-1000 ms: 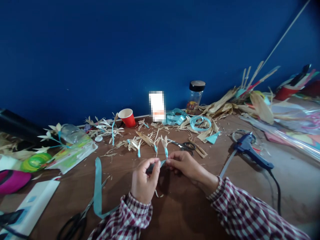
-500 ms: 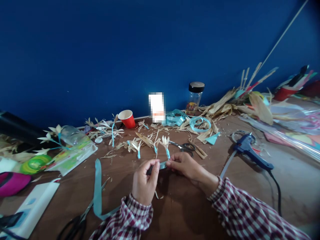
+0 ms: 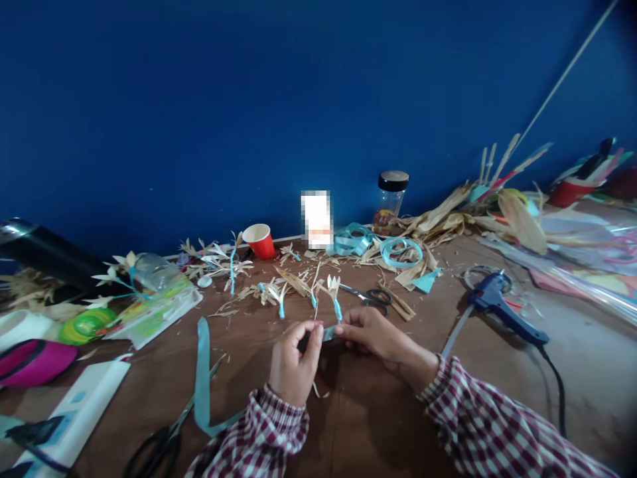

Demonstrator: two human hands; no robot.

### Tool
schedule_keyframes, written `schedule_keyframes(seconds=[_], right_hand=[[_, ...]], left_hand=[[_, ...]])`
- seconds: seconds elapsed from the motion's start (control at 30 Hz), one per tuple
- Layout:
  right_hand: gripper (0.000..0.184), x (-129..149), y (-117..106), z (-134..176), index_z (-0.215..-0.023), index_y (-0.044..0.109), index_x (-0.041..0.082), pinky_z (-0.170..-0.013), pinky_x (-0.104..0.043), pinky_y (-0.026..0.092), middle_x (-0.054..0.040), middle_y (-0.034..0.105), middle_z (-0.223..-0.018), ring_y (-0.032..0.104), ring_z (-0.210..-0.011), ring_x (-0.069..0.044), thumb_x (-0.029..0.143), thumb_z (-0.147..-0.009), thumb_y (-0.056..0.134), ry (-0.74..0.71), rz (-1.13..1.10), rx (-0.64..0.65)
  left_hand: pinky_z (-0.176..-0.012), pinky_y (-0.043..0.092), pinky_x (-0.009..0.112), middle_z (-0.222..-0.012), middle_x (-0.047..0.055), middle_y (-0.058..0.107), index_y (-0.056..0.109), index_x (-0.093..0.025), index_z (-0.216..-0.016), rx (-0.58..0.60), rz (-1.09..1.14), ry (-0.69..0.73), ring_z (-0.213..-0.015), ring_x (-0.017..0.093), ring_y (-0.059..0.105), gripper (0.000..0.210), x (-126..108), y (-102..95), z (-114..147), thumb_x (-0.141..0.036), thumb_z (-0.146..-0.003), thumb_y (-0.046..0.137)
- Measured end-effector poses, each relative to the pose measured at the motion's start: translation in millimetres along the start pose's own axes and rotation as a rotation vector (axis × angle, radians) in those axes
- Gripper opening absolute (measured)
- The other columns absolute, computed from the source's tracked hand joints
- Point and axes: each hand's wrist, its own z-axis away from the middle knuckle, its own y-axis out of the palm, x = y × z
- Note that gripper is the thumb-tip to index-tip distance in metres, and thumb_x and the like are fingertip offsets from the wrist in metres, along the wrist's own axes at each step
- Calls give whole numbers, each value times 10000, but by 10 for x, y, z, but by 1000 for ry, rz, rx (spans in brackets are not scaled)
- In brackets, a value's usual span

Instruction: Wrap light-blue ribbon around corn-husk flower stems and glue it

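Note:
A short blue ribbon strip (image 3: 329, 333) spans the small gap between my two hands. My left hand (image 3: 293, 362) is closed, with thumb and forefinger pinching the strip's left end; a thin pale strand rises near its fingertips. The fingers of my right hand (image 3: 371, 335) pinch the strip's right end. Just above them stands a small pale husk flower (image 3: 335, 297) with a blue-wrapped stem; its lower end meets my right fingertips, but whether they grip it I cannot tell. Two similar flowers lie beyond, one being a husk flower (image 3: 281, 302) to the left.
Scissors (image 3: 365, 294) lie behind my right hand, and black-handled scissors (image 3: 164, 431) lie front left beside a long ribbon (image 3: 202, 372). A blue glue gun (image 3: 507, 309) rests at right. Farther back are a red paper cup (image 3: 263, 245), ribbon coils (image 3: 401, 252), a jar (image 3: 391, 202) and dry husks (image 3: 438, 206).
The whole view has shifted slightly, so everything sits a little to the right and lower. Both hands keep their pinch on the ribbon strip, with hardly any movement.

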Motion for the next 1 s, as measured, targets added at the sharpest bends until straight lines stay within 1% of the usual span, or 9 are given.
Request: schedule_keyframes(seconds=[0.17, 0.3, 0.4, 0.5, 0.63, 0.73, 0.8, 0.93, 1.0], right_hand=[[248, 5, -20, -5, -605, 561, 153, -347, -167, 214, 42, 520, -465, 356, -360, -45, 364, -660, 679, -16, 77, 36], [263, 22, -5, 14, -569, 553, 151, -371, -172, 237, 33, 516, -465, 369, -390, -51, 362, -695, 648, -85, 183, -29], [268, 47, -17, 50, -616, 544, 159, -349, -170, 215, 40, 516, -480, 355, -368, -45, 393, -714, 630, -50, 156, -37], [285, 94, -74, 90, -687, 527, 166, -332, -163, 200, 40, 537, -520, 352, -345, -38, 436, -734, 604, -20, 80, -20], [321, 191, -150, 121, -665, 521, 154, -349, -164, 205, 32, 532, -512, 341, -352, -33, 452, -702, 635, -34, 75, -22], [338, 276, -150, 134, -668, 529, 156, -365, -173, 213, 29, 527, -520, 354, -369, -42, 475, -696, 636, -34, 69, 12], [346, 336, -140, 136, -676, 533, 163, -369, -181, 216, 32, 514, -526, 352, -379, -49, 497, -709, 614, -58, 60, 19], [340, 413, -158, 102, -646, 539, 162, -389, -189, 242, 33, 488, -515, 361, -407, -60, 487, -734, 584, -107, 132, -48], [329, 394, -171, 65, -638, 545, 155, -393, -188, 250, 29, 492, -514, 370, -413, -62, 465, -742, 579, -103, 181, -69]], left_hand=[[-748, 468, 276, -864, 62, 679, 642, -175, -826, 14, -21, 25, -837, 185, 625, 194, 7, 17, 4, -317, -839, 510], [-755, 467, 286, -854, 68, 670, 645, -170, -853, 35, -55, 41, -835, 187, 620, 210, 23, 10, 9, -316, -844, 494], [-780, 462, 294, -897, 69, 671, 643, -177, -908, 88, -96, 24, -857, 191, 617, 206, 22, -83, 20, -313, -825, 513], [-777, 460, 284, -908, 43, 686, 650, -203, -924, 236, -112, -30, -847, 186, 622, 193, 2, -282, 29, -296, -799, 535], [-705, 464, 248, -816, 4, 702, 672, -224, -865, 423, -127, -138, -759, 171, 630, 169, -30, -633, 16, -288, -769, 549], [-676, 457, 243, -797, 3, 703, 680, -228, -852, 451, -219, -191, -744, 179, 629, 173, -49, -907, -19, -306, -735, 579], [-650, 448, 229, -779, -7, 699, 684, -237, -807, 474, -276, -189, -729, 175, 626, 150, -62, -1095, -52, -320, -725, 589], [-537, 401, 193, -614, -43, 642, 669, -240, -685, 460, -380, -193, -591, 146, 585, 166, -65, -1471, -115, -380, -722, 587], [-495, 378, 194, -550, -48, 606, 669, -240, -653, 469, -448, -214, -538, 142, 563, 187, -39, -1612, -133, -406, -703, 600]])
